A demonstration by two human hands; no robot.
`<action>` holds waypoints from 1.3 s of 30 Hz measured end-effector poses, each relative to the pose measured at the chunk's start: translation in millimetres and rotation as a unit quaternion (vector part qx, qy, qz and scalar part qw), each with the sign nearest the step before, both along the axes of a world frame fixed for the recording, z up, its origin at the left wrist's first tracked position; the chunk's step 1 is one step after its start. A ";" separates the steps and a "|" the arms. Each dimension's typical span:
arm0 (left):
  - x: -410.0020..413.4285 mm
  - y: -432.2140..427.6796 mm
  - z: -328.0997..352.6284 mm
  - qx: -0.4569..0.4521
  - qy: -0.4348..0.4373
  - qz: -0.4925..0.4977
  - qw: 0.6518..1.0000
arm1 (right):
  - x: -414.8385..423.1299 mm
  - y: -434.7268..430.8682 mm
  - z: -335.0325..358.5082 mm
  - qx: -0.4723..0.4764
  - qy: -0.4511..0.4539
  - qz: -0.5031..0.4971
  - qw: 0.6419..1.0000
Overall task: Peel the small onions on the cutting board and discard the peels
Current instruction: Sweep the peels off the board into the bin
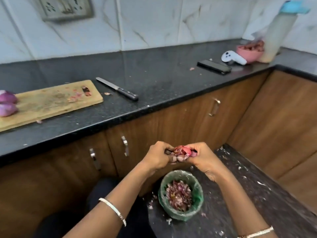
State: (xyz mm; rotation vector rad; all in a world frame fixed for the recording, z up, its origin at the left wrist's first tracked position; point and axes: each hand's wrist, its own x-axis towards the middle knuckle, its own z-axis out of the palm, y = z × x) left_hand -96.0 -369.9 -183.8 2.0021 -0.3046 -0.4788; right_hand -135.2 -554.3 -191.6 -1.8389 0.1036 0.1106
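My left hand [158, 156] and my right hand [203, 157] meet in front of the cabinets, both closed around a bunch of reddish onion peels [182, 151] held between them. Directly below stands a small bin with a green liner [197, 191], full of purple peels. On the counter at far left lies a wooden cutting board [51, 103] with two peeled purple onions [7, 104] at its left end and a few peel scraps near its handle hole.
A knife [118, 89] lies on the black counter right of the board. Further right are a black phone [214, 66], a white controller [234, 57], a pink bowl [249, 53] and a tall container [276, 38]. Peel bits litter the floor around the bin.
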 end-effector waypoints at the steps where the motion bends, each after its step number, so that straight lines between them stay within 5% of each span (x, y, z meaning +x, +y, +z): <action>1: 3.4 -9.5 -15.6 0.004 0.017 -0.004 1.000 | -1.2 -8.5 -12.5 -0.004 0.017 -0.005 1.000; 12: 34.8 -72.8 -147.6 0.038 0.170 -0.022 0.984 | 13.9 -51.8 -145.5 -0.057 0.170 -0.063 0.982; 18: 46.0 -101.2 -208.0 -0.016 0.371 -0.006 0.929 | 32.5 -60.6 -212.0 -0.045 0.260 -0.109 0.958; 25: 59.0 -110.0 -281.0 0.000 0.341 0.030 0.940 | 28.7 -55.9 -276.4 0.042 0.260 -0.247 0.933; 30: 62.4 -102.8 -306.5 0.042 0.264 0.104 0.958 | 24.1 -68.7 -355.0 -0.015 0.272 -0.312 0.910; 39: 54.4 -77.6 -227.7 0.011 0.182 0.128 0.975 | 28.8 -16.4 -198.1 -0.016 0.138 -0.363 0.922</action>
